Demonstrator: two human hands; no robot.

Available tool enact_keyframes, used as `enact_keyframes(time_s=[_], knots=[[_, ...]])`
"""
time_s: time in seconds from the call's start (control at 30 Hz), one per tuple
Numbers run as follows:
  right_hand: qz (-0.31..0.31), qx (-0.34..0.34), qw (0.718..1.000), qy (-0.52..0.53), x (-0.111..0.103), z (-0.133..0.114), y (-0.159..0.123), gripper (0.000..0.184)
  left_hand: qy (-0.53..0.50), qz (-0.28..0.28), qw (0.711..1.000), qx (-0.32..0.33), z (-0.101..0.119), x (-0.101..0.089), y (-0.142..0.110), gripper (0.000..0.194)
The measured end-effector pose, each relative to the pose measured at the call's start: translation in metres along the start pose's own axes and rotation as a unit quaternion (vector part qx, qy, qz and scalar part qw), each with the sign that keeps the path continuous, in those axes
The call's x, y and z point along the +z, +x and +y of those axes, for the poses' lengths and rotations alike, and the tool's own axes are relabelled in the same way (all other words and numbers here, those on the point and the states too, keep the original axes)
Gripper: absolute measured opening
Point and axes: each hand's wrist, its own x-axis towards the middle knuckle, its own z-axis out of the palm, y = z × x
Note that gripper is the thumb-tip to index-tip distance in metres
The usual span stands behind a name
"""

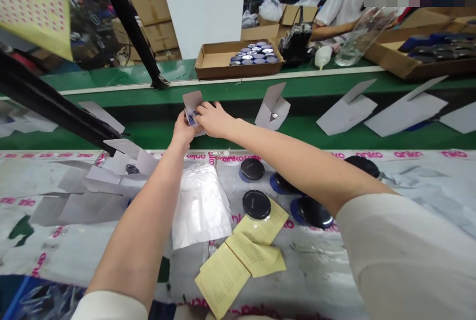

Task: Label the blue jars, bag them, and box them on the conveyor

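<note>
Both arms reach forward to a small open white box on the green ledge, its flap standing up. My left hand wraps round the left side of the box. From the right, my right hand grips the box's right edge with bent fingers, partly covering its opening. Something blue and white shows inside, too small to name. Nearer me, a stack of clear plastic bags lies between my forearms. Round black-topped discs and folded yellow printed sheets are on the covered table.
Other open white boxes stand along the green ledge and at the left. A cardboard tray with round blue-rimmed pieces sits behind. A black post slants at the left. Across the bench is another person, near a clear bottle.
</note>
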Motion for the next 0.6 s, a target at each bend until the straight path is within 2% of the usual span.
enact_keyframes(time_s=[0.1,0.2,0.27,0.37,0.43,0.5,0.53,0.6], knots=[[0.007,-0.02,1.0,-0.02,0.01,-0.003,-0.012,0.048,-0.004,-0.006,1.0,-0.017,0.001,0.0,0.0,0.05],[0.005,-0.018,1.0,-0.023,0.015,-0.007,-0.011,0.05,-0.008,0.006,1.0,-0.017,0.002,0.004,0.003,0.038],[-0.011,-0.017,1.0,-0.009,0.01,-0.004,-0.006,0.053,-0.001,0.028,1.0,-0.007,0.0,0.009,0.005,0.035],[-0.03,-0.034,0.999,0.014,-0.012,0.009,-0.009,0.062,0.022,0.07,0.997,0.008,-0.004,0.015,0.009,0.036],[-0.024,-0.061,0.996,0.059,-0.031,0.019,-0.028,0.067,0.038,0.1,0.994,0.008,-0.007,0.017,0.012,0.037],[-0.04,-0.095,0.985,0.135,-0.047,0.026,-0.061,0.067,0.049,0.125,0.991,0.002,-0.009,0.017,0.015,0.036],[-0.074,-0.108,0.976,0.171,-0.053,0.028,-0.079,0.067,0.054,0.133,0.99,-0.002,-0.01,0.018,0.017,0.036],[-0.154,-0.092,0.962,0.207,-0.06,0.028,-0.115,0.07,0.06,0.143,0.988,-0.011,-0.01,0.019,0.021,0.034]])
